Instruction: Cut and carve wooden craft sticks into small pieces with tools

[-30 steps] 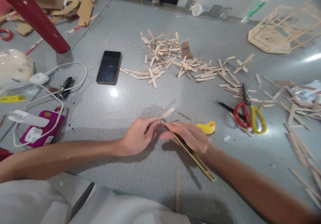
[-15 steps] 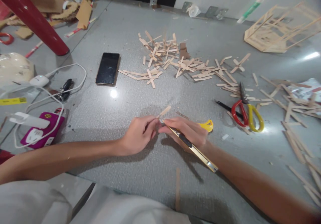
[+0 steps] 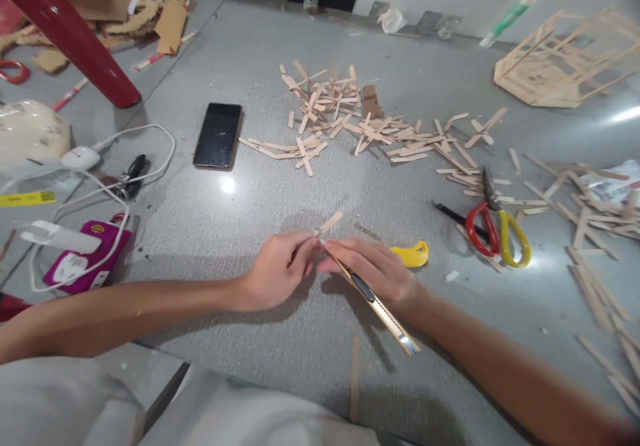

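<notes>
My left hand (image 3: 280,267) is closed on a short wooden stick (image 3: 331,222), whose pale end sticks out past the fingertips. From the other side, my right hand (image 3: 373,269) grips a gold utility knife (image 3: 383,313) with a black slider. The knife's front end meets the stick between both hands, and the fingers partly hide the blade. Just beyond my right hand lies a yellow plastic-handled tool (image 3: 413,254), its other part hidden by the hand. One loose stick (image 3: 355,379) lies nearer my body.
Several wooden sticks (image 3: 370,129) are piled beyond the hands. Scissors (image 3: 493,223) with red and yellow handles lie right, before a stick frame (image 3: 540,89). A phone (image 3: 219,136), white cable (image 3: 173,143) and purple box (image 3: 87,259) are left, near a red pole (image 3: 75,39).
The rear end of the knife has swung left and toward my body, so it stands steeper. My left hand keeps its hold on the stick. The view has shifted slightly.
</notes>
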`<act>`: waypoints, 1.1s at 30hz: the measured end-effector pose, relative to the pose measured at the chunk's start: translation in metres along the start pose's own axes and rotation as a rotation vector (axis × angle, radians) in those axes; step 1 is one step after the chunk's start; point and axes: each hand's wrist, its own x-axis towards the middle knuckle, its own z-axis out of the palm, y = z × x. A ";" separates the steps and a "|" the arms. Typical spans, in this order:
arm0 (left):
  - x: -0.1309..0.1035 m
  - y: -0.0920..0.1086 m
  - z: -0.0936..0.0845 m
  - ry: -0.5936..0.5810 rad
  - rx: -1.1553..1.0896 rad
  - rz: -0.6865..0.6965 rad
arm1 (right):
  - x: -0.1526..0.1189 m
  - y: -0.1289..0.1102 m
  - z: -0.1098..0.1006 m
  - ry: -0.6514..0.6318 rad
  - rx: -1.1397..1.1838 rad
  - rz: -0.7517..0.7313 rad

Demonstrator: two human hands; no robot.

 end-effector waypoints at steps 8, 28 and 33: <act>-0.001 0.000 0.002 -0.011 0.082 0.020 | 0.001 -0.004 0.009 0.156 -0.116 -0.044; -0.002 0.003 0.002 -0.026 0.105 -0.006 | 0.000 -0.014 0.026 0.363 0.000 0.185; -0.002 0.001 0.003 -0.011 0.102 -0.012 | 0.003 -0.014 0.020 0.189 0.013 0.134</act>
